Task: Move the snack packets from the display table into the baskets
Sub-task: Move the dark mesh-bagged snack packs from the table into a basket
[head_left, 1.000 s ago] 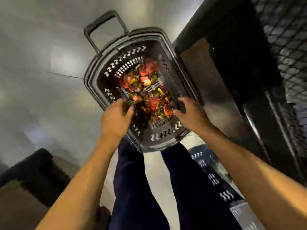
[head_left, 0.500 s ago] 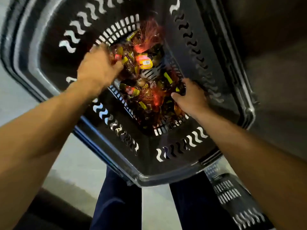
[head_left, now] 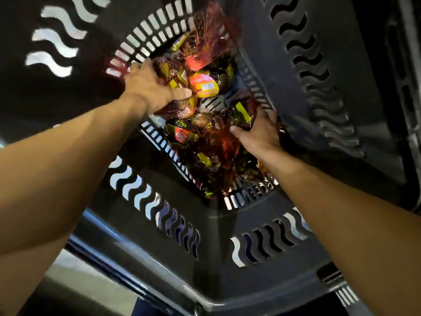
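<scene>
A deep dark grey plastic basket (head_left: 216,226) with wavy slots cut through its walls filled the head view, and both bare hands were down inside it. The snack packets (head_left: 202,137), dark glossy wrappers with yellow and red labels bundled in red mesh netting (head_left: 205,53), lay heaped on the slotted floor of the basket, between the two hands and touching both. The left hand (head_left: 149,87) rested on the far left side of the heap with its back toward the camera. Its thumb (head_left: 182,93) was stretched out straight, the tip touching an oval orange-and-yellow label (head_left: 206,86) just beyond it. The other left fingers bent down past the knuckles and out of sight among the wrappers, so whether they gripped anything could not be told. The right hand (head_left: 259,135) sat at the right edge of the heap, close to the basket's right wall. Its thumb (head_left: 237,131) pressed on the near side of a dark packet with a yellow stripe (head_left: 241,115), while its fingers (head_left: 270,117) curled round the far side, pinching that packet between them. Bare slots of the basket floor showed between the two thumbs. Below the right forearm, outside the rim, the corner of a second slotted basket (head_left: 341,290) was visible, and pale grey floor (head_left: 75,270) showed under the left forearm.
</scene>
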